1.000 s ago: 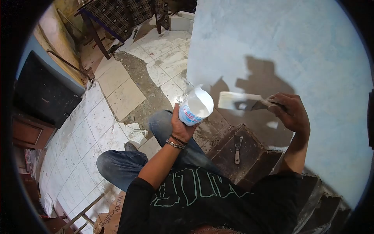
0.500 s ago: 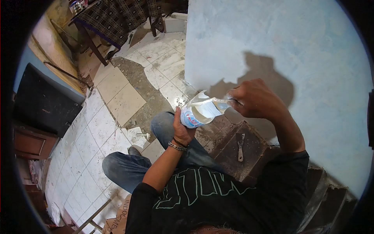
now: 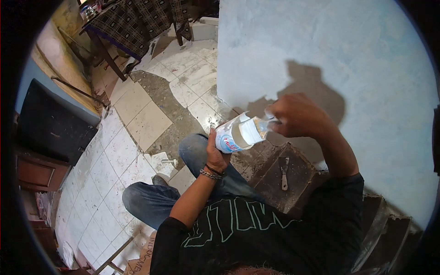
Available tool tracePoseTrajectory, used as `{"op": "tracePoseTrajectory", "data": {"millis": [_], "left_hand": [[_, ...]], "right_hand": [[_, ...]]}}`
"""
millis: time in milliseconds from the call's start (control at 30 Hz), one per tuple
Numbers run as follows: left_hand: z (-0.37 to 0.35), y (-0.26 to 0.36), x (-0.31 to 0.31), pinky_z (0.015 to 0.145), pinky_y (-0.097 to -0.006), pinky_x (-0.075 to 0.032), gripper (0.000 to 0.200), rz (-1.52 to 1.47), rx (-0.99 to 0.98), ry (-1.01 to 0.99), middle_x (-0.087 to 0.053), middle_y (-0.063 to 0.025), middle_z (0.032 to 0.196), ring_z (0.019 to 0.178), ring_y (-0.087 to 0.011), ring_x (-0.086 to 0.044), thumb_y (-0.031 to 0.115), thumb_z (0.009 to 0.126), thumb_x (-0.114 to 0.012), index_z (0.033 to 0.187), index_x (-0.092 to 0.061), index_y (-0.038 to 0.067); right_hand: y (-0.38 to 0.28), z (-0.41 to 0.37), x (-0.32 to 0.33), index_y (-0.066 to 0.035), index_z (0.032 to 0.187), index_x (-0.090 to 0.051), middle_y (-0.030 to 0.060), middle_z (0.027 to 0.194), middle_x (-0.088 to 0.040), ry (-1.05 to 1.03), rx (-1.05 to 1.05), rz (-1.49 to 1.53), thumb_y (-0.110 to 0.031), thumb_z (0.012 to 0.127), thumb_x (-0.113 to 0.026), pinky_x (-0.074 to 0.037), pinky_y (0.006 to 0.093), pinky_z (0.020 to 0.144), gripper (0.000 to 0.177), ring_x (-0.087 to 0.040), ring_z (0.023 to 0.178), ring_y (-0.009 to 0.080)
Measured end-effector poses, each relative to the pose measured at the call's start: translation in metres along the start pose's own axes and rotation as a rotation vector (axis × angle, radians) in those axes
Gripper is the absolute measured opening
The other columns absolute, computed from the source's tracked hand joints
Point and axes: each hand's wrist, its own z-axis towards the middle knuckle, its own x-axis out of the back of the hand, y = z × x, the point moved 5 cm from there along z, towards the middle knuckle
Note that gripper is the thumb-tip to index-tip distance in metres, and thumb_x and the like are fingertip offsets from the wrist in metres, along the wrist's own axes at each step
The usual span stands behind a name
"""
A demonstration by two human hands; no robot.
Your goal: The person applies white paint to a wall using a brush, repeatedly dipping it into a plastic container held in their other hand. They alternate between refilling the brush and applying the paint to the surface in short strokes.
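A cut-open white and blue plastic container (image 3: 228, 140) lies tilted in my left hand (image 3: 216, 153), whose fingers wrap round its base and side. Its open end faces right, toward my right hand (image 3: 293, 117). That hand is closed round the handle of a scraper-like tool (image 3: 262, 126), its blade at the container's mouth with whitish material around it; blur hides the exact shape. Below, a second scraper (image 3: 284, 174) with a worn handle rests on a dark brown step (image 3: 270, 188).
A light blue wall (image 3: 385, 91) rises on the right. Upper left, a table with a checked cloth (image 3: 133, 27) stands on broken tiles (image 3: 137, 110). A small pale object (image 3: 169, 161) lies near my knee, a paper sack (image 3: 141, 256) at lower left.
The container has turned slightly and its mouth has swung a little further right. My right hand has shifted slightly left, and the tool has moved at the container's opening.
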Motion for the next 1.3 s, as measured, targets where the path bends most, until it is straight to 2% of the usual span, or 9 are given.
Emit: {"op": "tracePoseTrajectory", "data": {"millis": [167, 267, 467, 567, 667, 767, 1067, 1167, 1300], "left_hand": [[-0.001, 0.000, -0.004, 0.100, -0.0434, -0.040, 0.063, 0.041, -0.028, -0.037, -0.054, -0.0155, 0.126, 0.116, -0.0294, -0.053, 0.050, 0.094, -0.038, 0.131, -0.044, 0.000], [0.000, 0.000, -0.002, 0.100, -0.0429, -0.040, 0.063, 0.015, -0.023, -0.028, -0.054, -0.0157, 0.126, 0.115, -0.0295, -0.053, 0.050, 0.094, -0.037, 0.131, -0.044, 0.000], [0.001, -0.001, -0.002, 0.099, -0.0430, -0.040, 0.063, -0.013, -0.012, -0.031, -0.055, -0.0156, 0.125, 0.115, -0.0296, -0.053, 0.051, 0.094, -0.036, 0.131, -0.044, 0.000], [0.002, -0.001, -0.001, 0.100, -0.0433, -0.040, 0.063, -0.021, -0.006, -0.018, -0.055, -0.0153, 0.125, 0.115, -0.0297, -0.053, 0.052, 0.094, -0.036, 0.130, -0.044, 0.001], [0.001, -0.002, -0.001, 0.100, -0.0432, -0.040, 0.063, -0.023, -0.013, -0.015, -0.055, -0.0152, 0.124, 0.115, -0.0299, -0.053, 0.052, 0.094, -0.035, 0.130, -0.045, 0.001], [0.002, -0.004, 0.002, 0.100, -0.0431, -0.039, 0.064, -0.027, -0.012, -0.028, -0.055, -0.0152, 0.125, 0.115, -0.0299, -0.053, 0.052, 0.094, -0.035, 0.131, -0.044, 0.001], [0.001, -0.005, -0.013, 0.100, -0.0449, -0.039, 0.068, -0.055, 0.088, -0.037, -0.054, -0.0149, 0.127, 0.117, -0.0307, -0.051, 0.056, 0.092, -0.034, 0.132, -0.044, 0.002], [0.004, -0.010, -0.026, 0.098, -0.0425, -0.042, 0.069, -0.061, 0.137, -0.022, -0.055, -0.0148, 0.125, 0.115, -0.0291, -0.053, 0.057, 0.093, -0.035, 0.131, -0.044, 0.001], [0.013, -0.025, -0.031, 0.093, -0.0444, -0.044, 0.071, 0.010, 0.176, -0.030, -0.055, -0.0133, 0.126, 0.113, -0.0294, -0.055, 0.061, 0.091, -0.032, 0.132, -0.045, 0.006]], "right_hand": [[0.006, 0.006, -0.032, -0.007, 0.078, -0.063, 0.0162, 0.078, -0.062, 0.068, 0.099, 0.096, -0.025, 0.070, -0.071, -0.047, 0.0452, 0.072, 0.021, -0.060, 0.080, 0.0366], [0.012, 0.000, -0.021, -0.007, 0.085, -0.066, 0.0141, 0.070, -0.061, 0.073, 0.045, 0.065, -0.023, 0.071, -0.072, -0.044, 0.0450, 0.066, 0.022, -0.060, 0.073, 0.0344], [0.036, -0.011, -0.022, -0.008, 0.082, -0.067, 0.0149, 0.069, -0.062, -0.134, -0.048, 0.103, -0.033, 0.080, -0.065, -0.045, 0.0447, 0.070, 0.025, -0.060, 0.073, 0.0346], [0.050, -0.019, -0.031, -0.006, 0.084, -0.068, 0.0112, 0.066, -0.063, -0.104, 0.020, 0.305, -0.032, 0.083, -0.064, -0.047, 0.0394, 0.063, 0.026, -0.062, 0.065, 0.0264], [0.061, -0.030, -0.041, -0.001, 0.082, -0.068, 0.0084, 0.069, -0.066, -0.210, -0.217, 0.655, -0.022, 0.086, -0.064, -0.047, 0.0279, 0.052, 0.021, -0.062, 0.056, 0.0154], [0.071, -0.037, -0.055, 0.001, 0.083, -0.067, 0.0055, 0.068, -0.065, -0.189, -0.158, 0.739, -0.020, 0.090, -0.060, -0.048, 0.0255, 0.051, 0.023, -0.062, 0.056, 0.0123], [0.091, -0.060, -0.101, 0.003, 0.097, -0.064, 0.0047, 0.076, -0.065, -0.128, -0.184, 1.149, -0.018, 0.089, -0.061, -0.050, 0.0266, 0.052, 0.023, -0.060, 0.062, 0.0103], [0.089, -0.069, -0.096, 0.002, 0.101, -0.063, 0.0045, 0.079, -0.065, -0.122, -0.139, 0.984, -0.015, 0.087, -0.064, -0.051, 0.0267, 0.057, 0.022, -0.060, 0.066, 0.0097], [0.102, -0.084, -0.101, 0.000, 0.103, -0.064, 0.0067, 0.084, -0.066, 0.063, -0.119, 0.983, -0.015, 0.083, -0.068, -0.050, 0.0294, 0.067, 0.025, -0.061, 0.075, 0.0139]]}}
